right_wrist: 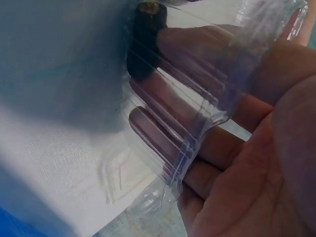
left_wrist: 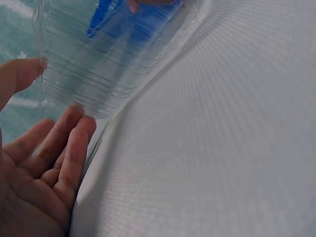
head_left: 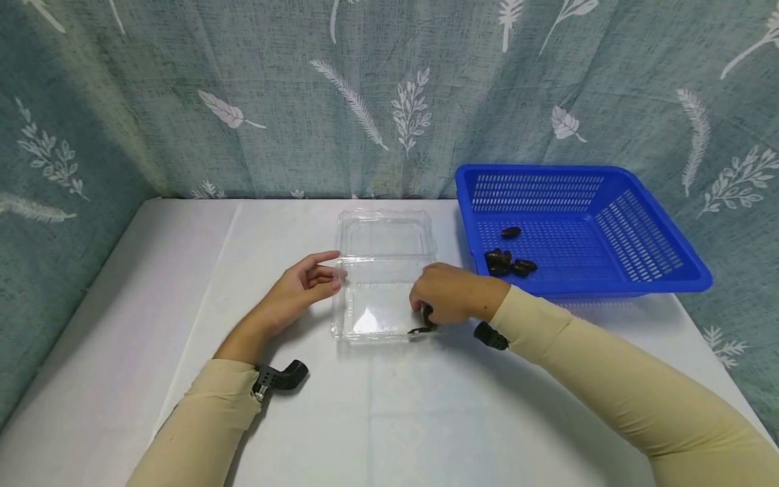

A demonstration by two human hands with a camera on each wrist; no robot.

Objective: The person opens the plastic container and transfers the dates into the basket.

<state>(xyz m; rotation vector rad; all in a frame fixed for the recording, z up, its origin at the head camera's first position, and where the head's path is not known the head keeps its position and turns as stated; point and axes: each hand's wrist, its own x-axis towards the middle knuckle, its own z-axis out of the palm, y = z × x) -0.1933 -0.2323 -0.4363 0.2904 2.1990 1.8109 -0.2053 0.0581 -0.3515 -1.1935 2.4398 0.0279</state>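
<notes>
A clear plastic clamshell box point(head_left: 377, 297) lies on the white table with its lid point(head_left: 386, 230) folded back. My left hand point(head_left: 304, 287) is at the box's left side, fingers loosely spread and fingertips right at the plastic edge. My right hand point(head_left: 453, 292) reaches into the right end of the box. Seen through the clear wall in the right wrist view, its thumb and a finger pinch a dark brown, date-like fruit point(right_wrist: 146, 42). Another dark piece point(head_left: 420, 331) shows at the box's front right corner, partly below the right hand.
A blue slotted plastic basket point(head_left: 633, 291) stands at the back right of the table, with several dark fruits point(head_left: 499, 260) inside near its left side. Behind the table hangs a green leaf-patterned curtain point(head_left: 274, 88).
</notes>
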